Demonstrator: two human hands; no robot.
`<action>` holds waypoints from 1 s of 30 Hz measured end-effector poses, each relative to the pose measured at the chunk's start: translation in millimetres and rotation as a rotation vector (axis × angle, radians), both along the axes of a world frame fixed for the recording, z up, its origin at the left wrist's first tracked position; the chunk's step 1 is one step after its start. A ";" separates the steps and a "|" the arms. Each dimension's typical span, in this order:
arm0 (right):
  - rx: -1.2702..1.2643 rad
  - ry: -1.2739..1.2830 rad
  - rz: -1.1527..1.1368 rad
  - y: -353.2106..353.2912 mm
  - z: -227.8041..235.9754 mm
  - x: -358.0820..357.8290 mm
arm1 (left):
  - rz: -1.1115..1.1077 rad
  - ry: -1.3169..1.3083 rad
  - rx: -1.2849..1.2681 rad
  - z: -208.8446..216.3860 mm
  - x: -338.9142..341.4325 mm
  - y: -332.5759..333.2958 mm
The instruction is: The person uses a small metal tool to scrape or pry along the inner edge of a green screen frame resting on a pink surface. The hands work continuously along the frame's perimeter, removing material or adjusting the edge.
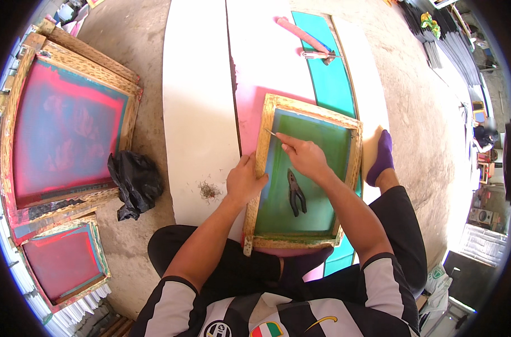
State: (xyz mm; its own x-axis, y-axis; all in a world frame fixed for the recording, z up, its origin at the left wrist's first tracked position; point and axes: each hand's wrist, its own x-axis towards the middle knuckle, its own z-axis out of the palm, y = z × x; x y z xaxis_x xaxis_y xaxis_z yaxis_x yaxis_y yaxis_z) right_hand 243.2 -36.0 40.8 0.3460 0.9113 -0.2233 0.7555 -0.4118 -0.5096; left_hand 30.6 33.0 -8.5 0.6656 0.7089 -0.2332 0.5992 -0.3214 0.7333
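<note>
A wooden screen frame [317, 110] with green mesh [317, 224] lies tilted across my lap and the boards. My left hand [246, 181] is closed around its left rail, fingers on the wood. In my right hand [306, 160] is a thin metal-shafted tool [272, 133], pinched with the index finger stretched along it. Its tip meets the upper part of the left rail; my fingers hide the handle. Pliers [295, 196] with black handles rest on the mesh below my right hand. Left of the frame, a small heap of staples [209, 191] sits on a white board.
White boards [196, 84] and a teal strip [328, 84] lie under the work. Beyond the frame are a hammer [303, 35] and a screwdriver [314, 55]. At left stand a large pink-blue screen [70, 123], a smaller screen [64, 261] and a black plastic bag [134, 182].
</note>
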 end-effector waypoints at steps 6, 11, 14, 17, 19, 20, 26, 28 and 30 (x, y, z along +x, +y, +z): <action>-0.174 -0.149 0.056 8.7 25.7 -11.8 | 0.031 -0.067 0.053 -10.3 -2.4 -2.9; -0.350 -0.310 0.168 16.2 36.1 -16.4 | 0.022 -0.013 0.070 -7.6 0.4 -5.8; -0.250 -0.040 0.124 13.8 12.3 -3.0 | 0.018 -0.029 0.093 -9.6 0.6 -5.8; -0.106 0.150 0.112 6.8 -11.9 12.9 | -0.008 -0.037 0.090 -7.8 2.3 -2.9; -0.181 -0.129 0.150 3.0 -4.9 3.1 | -0.042 0.006 0.081 -5.4 -1.1 0.0; -0.187 -0.179 0.175 3.9 -4.5 3.1 | -0.022 -0.016 0.082 -7.0 -2.2 -0.8; 0.040 0.132 0.192 0.9 -29.8 32.8 | -0.003 -0.035 0.047 -9.7 2.0 -4.7; 0.170 0.297 0.218 4.2 -48.5 45.7 | -0.041 0.009 0.025 -1.9 3.7 -0.8; 0.070 0.411 0.201 7.5 -46.9 52.3 | -0.051 0.021 0.040 -4.9 2.7 0.9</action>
